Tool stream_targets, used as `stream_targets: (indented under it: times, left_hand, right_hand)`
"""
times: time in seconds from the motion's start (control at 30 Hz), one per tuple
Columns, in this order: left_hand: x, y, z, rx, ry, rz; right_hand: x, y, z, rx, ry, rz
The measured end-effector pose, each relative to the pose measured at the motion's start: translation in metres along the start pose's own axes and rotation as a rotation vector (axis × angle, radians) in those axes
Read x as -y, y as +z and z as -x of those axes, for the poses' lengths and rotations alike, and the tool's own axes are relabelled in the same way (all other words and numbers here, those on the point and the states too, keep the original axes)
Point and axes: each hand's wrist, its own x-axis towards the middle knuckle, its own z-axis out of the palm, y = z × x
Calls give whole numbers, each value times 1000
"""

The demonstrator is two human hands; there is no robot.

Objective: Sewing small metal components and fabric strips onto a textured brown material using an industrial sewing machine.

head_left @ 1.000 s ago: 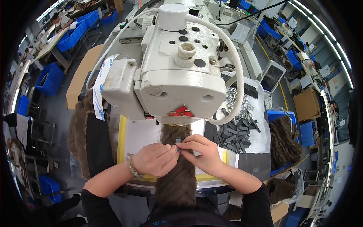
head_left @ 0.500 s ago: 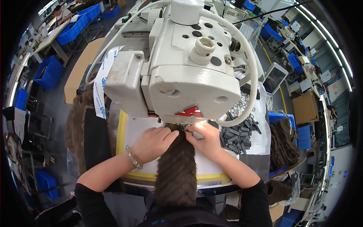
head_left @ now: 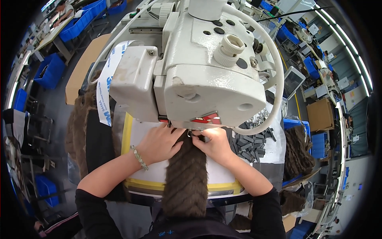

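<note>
A long strip of brown fur (head_left: pixel 186 179) runs from my lap up under the head of a white sewing machine (head_left: pixel 215 91). My left hand (head_left: pixel 159 144), with a beaded bracelet on the wrist, rests at the strip's left edge. Its fingers reach forward beneath the machine head and its thumb lies apart on the fur; some fingertips are hidden. On the strip's other side, my right hand (head_left: pixel 215 144) pinches a small metal ring (head_left: pixel 190 134) with a dark piece, close to the needle area. The needle itself is covered by the machine head.
Dark rectangular pieces (head_left: pixel 250 145) lie heaped to the right, with metal rings (head_left: pixel 260 115) behind them. Brown fur pieces (head_left: pixel 77 135) lie at the left. More fur (head_left: pixel 296 153) fills a blue bin at the right. Yellow tape (head_left: pixel 227 187) edges the white work surface.
My left hand has moved forward, its fingers now further under the machine head and its thumb spread away. My right hand keeps its pinch near the ring, slightly shifted.
</note>
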Motion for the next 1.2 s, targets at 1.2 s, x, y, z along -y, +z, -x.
stream_targets:
  times: [1.2]
  left_hand:
    - [16, -1, -6, 102, -4, 73]
  right_hand:
    - [12, -1, -10, 16, 69, -12]
